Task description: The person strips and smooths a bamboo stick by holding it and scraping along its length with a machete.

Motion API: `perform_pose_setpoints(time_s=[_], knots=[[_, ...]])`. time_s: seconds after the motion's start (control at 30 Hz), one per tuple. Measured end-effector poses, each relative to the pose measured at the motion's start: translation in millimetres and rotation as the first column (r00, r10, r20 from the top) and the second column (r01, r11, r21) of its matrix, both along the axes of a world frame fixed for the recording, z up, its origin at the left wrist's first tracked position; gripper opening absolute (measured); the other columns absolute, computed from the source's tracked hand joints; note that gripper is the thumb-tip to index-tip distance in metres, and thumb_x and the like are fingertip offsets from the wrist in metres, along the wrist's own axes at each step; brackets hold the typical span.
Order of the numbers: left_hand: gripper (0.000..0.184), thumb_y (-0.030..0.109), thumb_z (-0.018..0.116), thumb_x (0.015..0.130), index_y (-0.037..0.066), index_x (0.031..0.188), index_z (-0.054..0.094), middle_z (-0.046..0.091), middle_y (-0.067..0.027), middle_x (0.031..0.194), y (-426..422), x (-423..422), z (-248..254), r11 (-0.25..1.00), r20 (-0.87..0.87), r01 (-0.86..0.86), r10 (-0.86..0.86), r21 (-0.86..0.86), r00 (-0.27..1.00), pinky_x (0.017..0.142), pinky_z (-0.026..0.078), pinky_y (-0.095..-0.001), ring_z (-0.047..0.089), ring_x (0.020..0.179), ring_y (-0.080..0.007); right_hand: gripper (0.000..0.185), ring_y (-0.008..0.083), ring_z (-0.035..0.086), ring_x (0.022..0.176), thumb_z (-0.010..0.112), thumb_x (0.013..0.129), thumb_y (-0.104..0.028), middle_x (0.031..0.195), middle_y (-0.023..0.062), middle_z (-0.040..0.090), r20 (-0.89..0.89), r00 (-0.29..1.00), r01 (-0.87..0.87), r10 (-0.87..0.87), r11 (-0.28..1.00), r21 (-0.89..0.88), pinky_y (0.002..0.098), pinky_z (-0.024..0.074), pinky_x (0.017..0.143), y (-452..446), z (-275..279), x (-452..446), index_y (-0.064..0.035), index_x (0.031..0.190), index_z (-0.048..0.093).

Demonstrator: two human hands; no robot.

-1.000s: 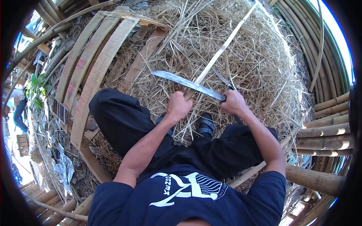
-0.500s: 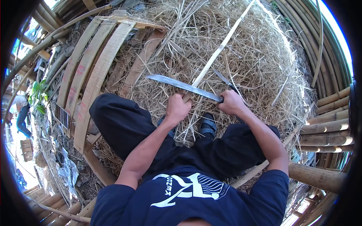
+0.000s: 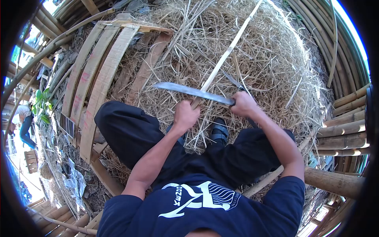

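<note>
My left hand [image 3: 186, 117] is closed around the near end of a long, pale bamboo strip [image 3: 224, 57], which slants away up and to the right. In my right hand [image 3: 243, 104] is the dark handle of a long machete [image 3: 185, 89]. Its blade points left and lies across the strip just beyond my left hand. A second, smaller blade [image 3: 231, 79] rests on the shavings beside my right hand; its dark handle is partly hidden.
Bamboo shavings [image 3: 272, 71] cover the ground ahead. A slatted wooden pallet [image 3: 103, 81] leans at the left. Bamboo poles [image 3: 335, 181] stand and lie at the right. Another person [image 3: 24, 124] is bent over at the far left, near a green plant [image 3: 42, 106].
The machete has shifted slightly along and across the strip, its blade now a little blurred. Both hands keep their hold, and the view has tilted slightly.
</note>
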State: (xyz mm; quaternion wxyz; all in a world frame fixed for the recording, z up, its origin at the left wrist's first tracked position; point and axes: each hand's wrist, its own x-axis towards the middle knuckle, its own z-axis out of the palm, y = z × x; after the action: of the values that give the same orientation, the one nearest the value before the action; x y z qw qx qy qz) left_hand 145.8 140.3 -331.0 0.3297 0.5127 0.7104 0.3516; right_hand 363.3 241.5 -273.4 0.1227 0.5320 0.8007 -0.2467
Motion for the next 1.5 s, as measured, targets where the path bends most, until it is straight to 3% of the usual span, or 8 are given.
perform_pose_setpoints(time_s=[0.43,0.5,0.57,0.77,0.9,1.1,1.37,1.5], knots=[[0.023,0.019,0.062,0.078,-0.004,0.076,0.064,0.060,-0.0229,0.061,5,-1,18,0.998,0.019,-0.004,0.005,-0.061,1.000,0.057,0.047,-0.0427,0.063,0.057,-0.0360,0.024,0.0375,0.067,0.076,0.059,0.070,-0.018,0.075,0.0244,0.066,-0.180,0.983,0.053,-0.024,0.987,0.154,0.0440,0.0538,0.078,-13,-8,2,0.0011,0.079,0.070],[0.023,0.018,0.061,0.078,-0.005,0.076,0.064,0.060,-0.0231,0.061,0,1,10,1.000,0.023,0.004,-0.004,-0.022,1.000,0.057,0.047,-0.0432,0.063,0.058,-0.0367,0.024,0.0366,0.067,0.077,0.060,0.069,-0.019,0.074,0.0238,0.066,0.025,0.999,-0.030,0.029,0.999,0.034,0.0431,0.0538,0.079,-1,2,1,-0.0006,0.079,0.071],[0.024,0.019,0.061,0.078,-0.005,0.077,0.064,0.060,-0.0231,0.061,-1,0,23,0.998,0.018,0.025,-0.024,-0.055,1.000,0.057,0.047,-0.0430,0.063,0.058,-0.0367,0.024,0.0367,0.067,0.076,0.061,0.068,-0.018,0.077,0.0234,0.067,-0.049,0.981,0.190,-0.186,0.979,0.079,0.0435,0.0539,0.078,16,0,11,-0.0009,0.080,0.071],[0.024,0.019,0.062,0.079,-0.005,0.077,0.062,0.058,-0.0210,0.058,6,-3,40,0.987,0.150,0.009,0.016,-0.163,0.988,0.056,0.047,-0.0414,0.063,0.057,-0.0344,0.024,0.0387,0.066,0.077,0.060,0.068,-0.017,0.077,0.0263,0.066,-0.105,0.976,0.199,-0.190,0.976,0.087,0.0460,0.0538,0.077,13,1,8,0.0020,0.079,0.069],[0.021,0.017,0.060,0.080,-0.003,0.075,0.062,0.057,-0.0166,0.053,2,-3,6,0.995,-0.065,0.036,-0.031,0.089,0.997,0.047,0.046,-0.0376,0.060,0.046,-0.0254,0.021,0.0376,0.067,0.075,0.060,0.068,-0.017,0.074,0.0248,0.066,-0.044,0.996,-0.069,0.076,0.989,0.127,0.0455,0.0544,0.076,5,-1,2,0.0002,0.075,0.070],[0.022,0.017,0.060,0.080,-0.004,0.074,0.061,0.057,-0.0170,0.056,1,-4,35,0.991,0.104,0.024,-0.009,-0.134,0.995,0.052,0.047,-0.0391,0.062,0.051,-0.0252,0.026,0.0345,0.069,0.079,0.062,0.070,-0.020,0.079,0.0232,0.068,-0.112,0.916,0.398,-0.385,0.905,0.147,0.0419,0.0545,0.078,58,2,37,0.0008,0.083,0.071],[0.024,0.022,0.062,0.078,-0.002,0.077,0.064,0.060,-0.0197,0.060,2,-4,27,0.996,0.013,-0.012,0.013,-0.093,1.000,0.057,0.048,-0.0410,0.063,0.056,-0.0317,0.026,0.0388,0.066,0.077,0.061,0.067,-0.018,0.078,0.0230,0.067,-0.063,0.994,-0.079,0.087,0.988,0.130,0.0439,0.0537,0.080,1,-3,-3,-0.0020,0.085,0.071],[0.023,0.019,0.060,0.079,-0.004,0.076,0.062,0.060,-0.0205,0.058,-4,-4,24,0.998,0.011,0.028,-0.028,-0.055,1.000,0.056,0.049,-0.0425,0.064,0.054,-0.0331,0.025,0.0351,0.068,0.075,0.062,0.070,-0.019,0.078,0.0213,0.068,-0.058,0.954,0.296,-0.293,0.954,0.045,0.0428,0.0548,0.075,40,5,22,-0.0005,0.085,0.071]])
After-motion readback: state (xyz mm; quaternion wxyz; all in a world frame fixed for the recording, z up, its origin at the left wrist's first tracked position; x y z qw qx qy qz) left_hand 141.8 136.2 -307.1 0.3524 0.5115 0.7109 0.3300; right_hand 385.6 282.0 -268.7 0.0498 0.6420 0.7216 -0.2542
